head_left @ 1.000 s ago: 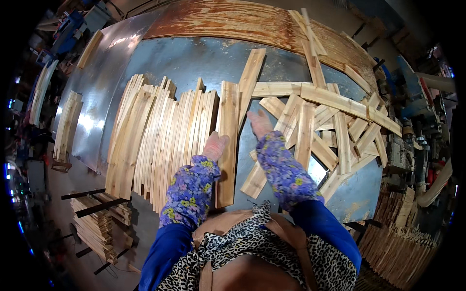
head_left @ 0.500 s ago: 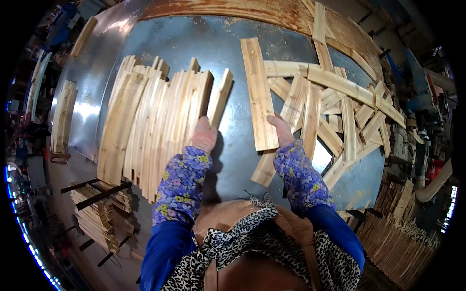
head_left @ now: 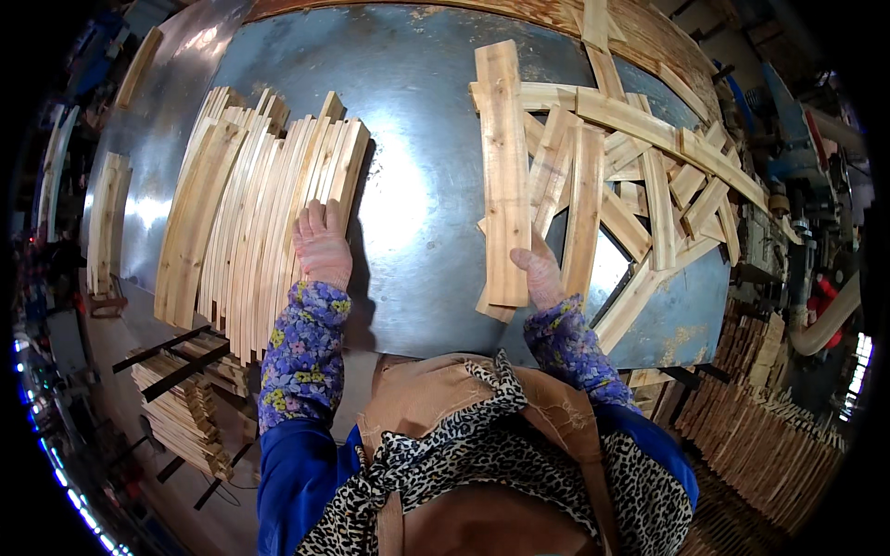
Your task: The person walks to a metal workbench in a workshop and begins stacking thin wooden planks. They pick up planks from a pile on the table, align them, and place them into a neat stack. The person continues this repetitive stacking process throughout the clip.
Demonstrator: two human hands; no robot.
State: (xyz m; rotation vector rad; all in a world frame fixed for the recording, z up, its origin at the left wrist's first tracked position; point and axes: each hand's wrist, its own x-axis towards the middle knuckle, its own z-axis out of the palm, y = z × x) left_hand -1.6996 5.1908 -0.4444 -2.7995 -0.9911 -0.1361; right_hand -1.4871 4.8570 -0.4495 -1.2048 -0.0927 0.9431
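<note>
My left hand, in a pale pinkish glove, lies with outstretched fingers on top of a row of wooden slats standing close together on edge. On the right, a wide wooden board with knots is gripped at its near end by my right hand, thumb on its upper face. That board overlaps the near left side of a loose heap of slats. The fingers of my right hand are mostly hidden beneath and beside the board.
All of this rests on a grey metal tabletop. A short bundle of slats lies at the table's left edge, with a single slat farther back. Stacked wood stands below on the left and right. A wooden panel borders the far side.
The slat that stood apart now sits against the row's right side. My left hand has shifted left onto the row's top. The board in my right hand has turned slightly and now points straighter away.
</note>
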